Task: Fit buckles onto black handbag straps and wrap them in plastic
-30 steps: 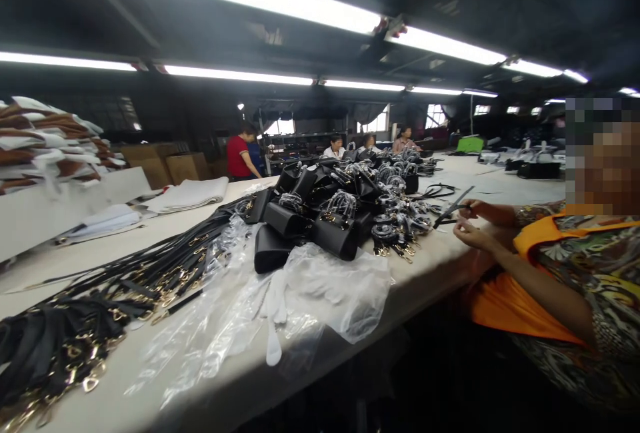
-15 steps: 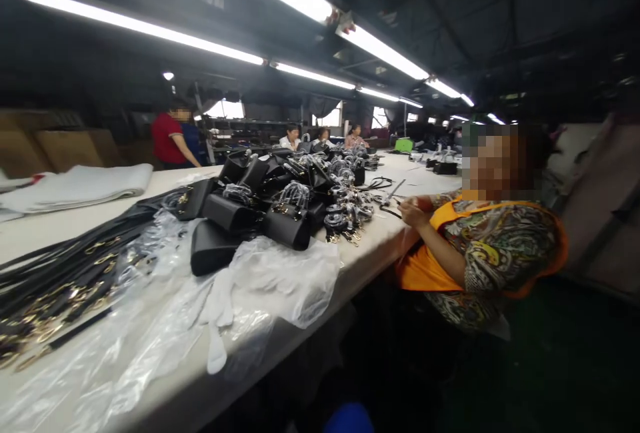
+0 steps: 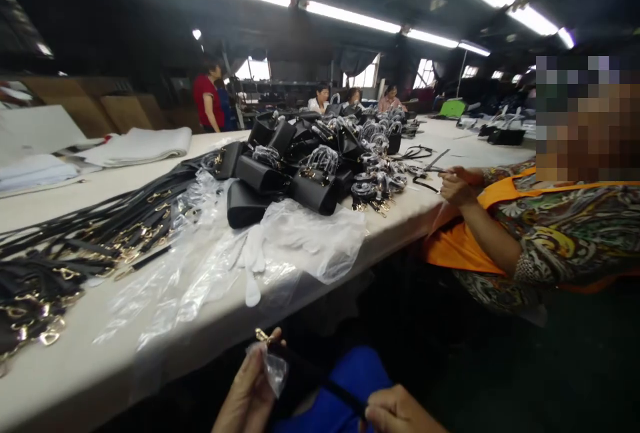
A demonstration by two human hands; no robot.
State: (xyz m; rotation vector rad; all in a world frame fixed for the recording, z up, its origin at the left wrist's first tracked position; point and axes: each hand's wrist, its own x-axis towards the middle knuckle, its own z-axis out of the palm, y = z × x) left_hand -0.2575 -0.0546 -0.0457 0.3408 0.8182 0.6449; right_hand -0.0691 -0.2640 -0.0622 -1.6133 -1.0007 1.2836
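Low in the view, my left hand [image 3: 253, 390] grips the end of a black bag strap [image 3: 325, 383] with a gold clasp [image 3: 261, 336] standing above the fingers. A small piece of clear plastic wrap [image 3: 276, 372] hangs at that same hand, just under the clasp. My right hand [image 3: 397, 412] is closed around the strap farther along, at the bottom edge. Between the two hands the strap runs slanting over a blue garment [image 3: 357, 373].
The long table [image 3: 350, 256] carries black handbags [image 3: 315, 190] in a heap, crumpled plastic bags [image 3: 320, 236] and rows of black straps [image 3: 135, 213] with gold hooks. A co-worker in an orange apron [image 3: 465, 250] sits at right, hands on a strap. More people are behind.
Both my hands have come into view at the bottom with the strap between them. The view has tilted down and turned left, so the table contents appear higher and farther right.
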